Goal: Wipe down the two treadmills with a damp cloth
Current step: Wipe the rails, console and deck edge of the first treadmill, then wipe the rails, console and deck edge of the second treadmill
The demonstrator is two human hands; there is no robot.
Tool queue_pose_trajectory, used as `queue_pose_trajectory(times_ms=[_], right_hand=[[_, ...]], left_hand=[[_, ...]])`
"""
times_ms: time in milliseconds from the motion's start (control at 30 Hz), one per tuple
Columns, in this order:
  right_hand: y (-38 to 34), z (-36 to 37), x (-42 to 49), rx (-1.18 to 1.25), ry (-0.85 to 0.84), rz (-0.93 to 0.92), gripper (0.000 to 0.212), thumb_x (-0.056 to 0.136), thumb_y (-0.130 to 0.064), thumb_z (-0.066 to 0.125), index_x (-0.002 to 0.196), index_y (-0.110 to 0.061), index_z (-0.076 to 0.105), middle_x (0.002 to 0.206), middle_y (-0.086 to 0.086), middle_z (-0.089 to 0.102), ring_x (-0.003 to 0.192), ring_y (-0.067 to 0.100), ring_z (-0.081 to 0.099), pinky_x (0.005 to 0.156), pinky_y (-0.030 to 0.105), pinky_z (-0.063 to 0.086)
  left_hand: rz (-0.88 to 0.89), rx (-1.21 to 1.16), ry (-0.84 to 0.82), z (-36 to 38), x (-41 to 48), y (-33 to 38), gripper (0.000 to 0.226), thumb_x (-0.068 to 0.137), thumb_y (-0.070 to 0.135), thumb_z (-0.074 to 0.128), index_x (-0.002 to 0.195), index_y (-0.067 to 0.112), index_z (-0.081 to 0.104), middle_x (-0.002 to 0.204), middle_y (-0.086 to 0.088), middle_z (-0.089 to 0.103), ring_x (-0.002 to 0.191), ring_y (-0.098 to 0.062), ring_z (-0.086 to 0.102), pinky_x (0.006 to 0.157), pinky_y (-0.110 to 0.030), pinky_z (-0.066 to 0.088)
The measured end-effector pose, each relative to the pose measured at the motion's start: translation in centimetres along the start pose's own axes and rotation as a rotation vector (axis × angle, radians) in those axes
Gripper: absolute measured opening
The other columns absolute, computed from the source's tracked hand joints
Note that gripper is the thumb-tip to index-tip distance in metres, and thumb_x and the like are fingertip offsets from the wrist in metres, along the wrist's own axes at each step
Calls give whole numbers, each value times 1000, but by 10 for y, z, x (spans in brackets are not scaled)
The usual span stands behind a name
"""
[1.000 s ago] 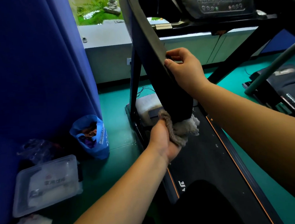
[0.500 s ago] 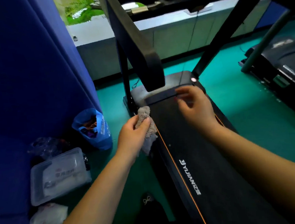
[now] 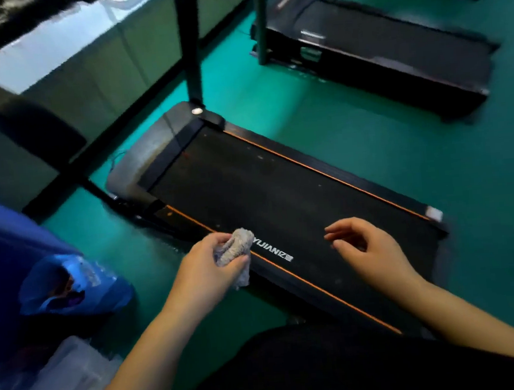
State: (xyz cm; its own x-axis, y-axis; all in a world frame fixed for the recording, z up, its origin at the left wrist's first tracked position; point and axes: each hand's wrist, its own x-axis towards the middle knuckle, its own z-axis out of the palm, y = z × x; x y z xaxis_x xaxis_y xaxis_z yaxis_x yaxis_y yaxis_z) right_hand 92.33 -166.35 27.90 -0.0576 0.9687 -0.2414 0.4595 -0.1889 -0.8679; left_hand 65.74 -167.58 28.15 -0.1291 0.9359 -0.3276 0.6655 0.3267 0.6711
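A black treadmill (image 3: 280,193) with orange edge stripes and a white logo lies across the middle of the head view. My left hand (image 3: 206,266) grips a bunched grey cloth (image 3: 235,249) over the belt's near left edge, by the logo. My right hand (image 3: 367,247) hovers over the belt further right, fingers loosely curled, holding nothing. A second black treadmill (image 3: 391,45) lies at the upper right. The near treadmill's upright post (image 3: 190,46) and padded handrail (image 3: 29,126) rise at the left and centre.
The floor is green (image 3: 431,165). A blue plastic bag (image 3: 72,286) sits at the left beside a blue curtain (image 3: 1,245), with a clear plastic box (image 3: 61,382) below it. A pale cabinet (image 3: 84,54) runs along the back wall. My dark-clothed leg (image 3: 294,367) fills the bottom.
My view has swung right and down the belt. My left hand carried the cloth from the treadmill's front end to the logo area. My right hand left the front cover and hangs free.
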Motion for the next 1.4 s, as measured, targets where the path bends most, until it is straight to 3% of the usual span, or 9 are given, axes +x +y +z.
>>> queue_pose_trajectory(times_ms=[167,300,400,600,767,933,1133,1400], right_hand=[[38,-26,-64,116,261,173,29,88,-6,60,93,-34,65,93,-11,71,89,8,67,84,29,53],[72,-43,-112,186,407,302,28,89,-7,60,94,-34,65,94,-10,72,89,10,68,86,34,55],[96,-60,-142,260,513,356,29,89,-5,59,93,-33,65,93,-7,72,90,13,68,87,36,54],[149,-118,-184,416,732,381,31,90,2,56,93,-28,64,94,-2,72,90,19,69,84,29,53],[209,-207,-229,414,761,391,30,88,5,57,92,-25,63,93,-3,72,91,17,68,85,26,54],[275,-331,-277,357,698,424,25,89,2,59,93,-23,64,93,-4,72,91,18,67,85,29,52],[324,-462,-309,340,690,425,26,89,0,59,93,-25,65,93,-4,72,90,19,66,85,29,51],[375,-564,-267,408,709,434,26,88,2,59,93,-23,65,92,-1,72,91,20,67,89,34,52]], left_hand=[[149,119,-217,36,0,13,31,75,27,78,99,35,59,97,15,65,93,-7,62,72,-18,39],[256,260,-314,69,2,36,38,77,31,77,112,26,62,105,9,63,96,-10,57,78,-22,37],[349,287,-359,98,-7,62,37,77,30,77,110,26,62,98,12,61,88,-6,53,74,-20,36],[499,387,-480,183,-25,129,39,77,36,76,113,29,61,107,10,62,96,-8,58,78,-24,41],[523,395,-497,281,-54,206,40,78,37,75,115,30,60,107,10,62,96,-8,57,79,-25,44],[425,320,-496,396,-102,290,41,80,33,75,117,26,61,97,12,61,82,-2,53,62,-13,37],[431,293,-496,486,-148,381,39,77,34,77,113,28,62,100,12,64,91,-5,57,75,-20,39],[417,313,-459,562,-122,469,38,77,35,77,111,29,62,100,13,64,89,-5,57,71,-19,38]])
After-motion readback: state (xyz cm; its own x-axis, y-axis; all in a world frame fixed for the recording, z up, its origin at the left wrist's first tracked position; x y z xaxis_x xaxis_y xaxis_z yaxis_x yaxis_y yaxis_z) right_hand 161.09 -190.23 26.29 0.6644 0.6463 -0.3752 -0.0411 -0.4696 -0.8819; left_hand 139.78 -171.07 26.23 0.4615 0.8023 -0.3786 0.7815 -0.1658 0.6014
